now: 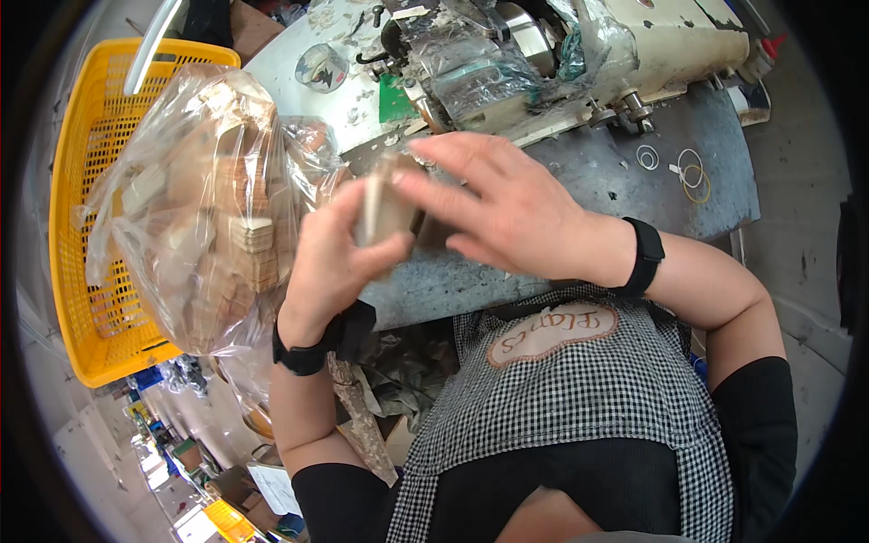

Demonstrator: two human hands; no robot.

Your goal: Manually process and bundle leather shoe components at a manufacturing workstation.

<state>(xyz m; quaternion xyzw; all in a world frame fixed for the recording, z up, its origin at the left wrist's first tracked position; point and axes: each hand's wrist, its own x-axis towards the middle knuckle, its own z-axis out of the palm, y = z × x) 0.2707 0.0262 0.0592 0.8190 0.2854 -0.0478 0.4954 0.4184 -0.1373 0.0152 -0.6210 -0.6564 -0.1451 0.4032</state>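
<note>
Above the front edge of the grey work table, my left hand grips a small beige stack of flat pieces, blurred by motion. Thumb and fingers close round its sides. My right hand reaches in from the right with its fingers stretched and apart. Its fingertips are at the stack's right side; whether they press on it I cannot tell. To the left, a large clear plastic bag contains many similar beige and brownish stacks.
The bag sits in a yellow perforated plastic basket. Behind my hands stands a worn machine partly wrapped in plastic film. A clear cup is at the back left. Thin rubber bands lie on the right of the table.
</note>
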